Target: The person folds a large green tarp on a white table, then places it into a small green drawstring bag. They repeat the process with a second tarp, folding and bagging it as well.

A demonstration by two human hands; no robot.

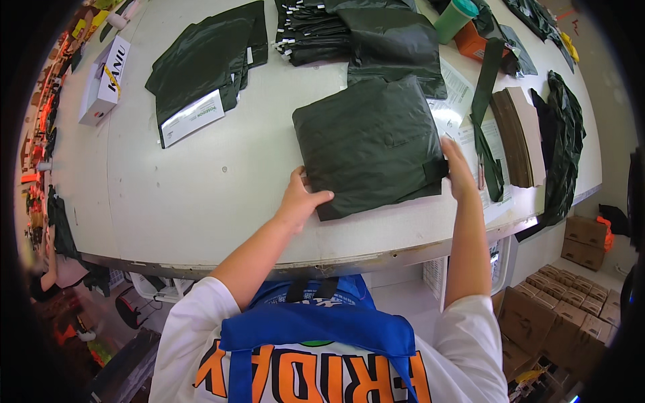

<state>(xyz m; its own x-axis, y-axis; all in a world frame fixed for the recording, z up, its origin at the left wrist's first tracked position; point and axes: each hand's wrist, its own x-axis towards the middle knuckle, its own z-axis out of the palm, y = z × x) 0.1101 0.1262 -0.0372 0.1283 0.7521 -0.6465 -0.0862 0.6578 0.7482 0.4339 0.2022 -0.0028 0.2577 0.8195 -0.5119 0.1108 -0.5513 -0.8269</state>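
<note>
**Two hands on one bagged dark garment at the worktop's near edge**

One pale worktop (201,201) fills the upper view, its near edge curving across the middle. Beyond its right end, on the floor below, stand many brown cartons (571,299); the count cannot be told.

One folded dark garment in clear film (369,144) lies flat near the front edge, just right of centre. Behind it rests a second bagged dark garment (393,40), and beside that one stack of folded dark pieces with white tags (306,30). To the left lies one dark bag with a white label (198,74). One white box (104,80) sits at the far left. At the right are one pile of brown card sheets (521,134), one dark strap (485,114), printed paper sheets (463,127) under the front garment's right edge, and one green cup (453,19).

The left hand (299,198) rests on the front garment's lower left corner, fingers curled loosely, thumb lying on the film. The right hand (460,171) presses its right edge, fingers extended and close together, pinching nothing that shows.
</note>
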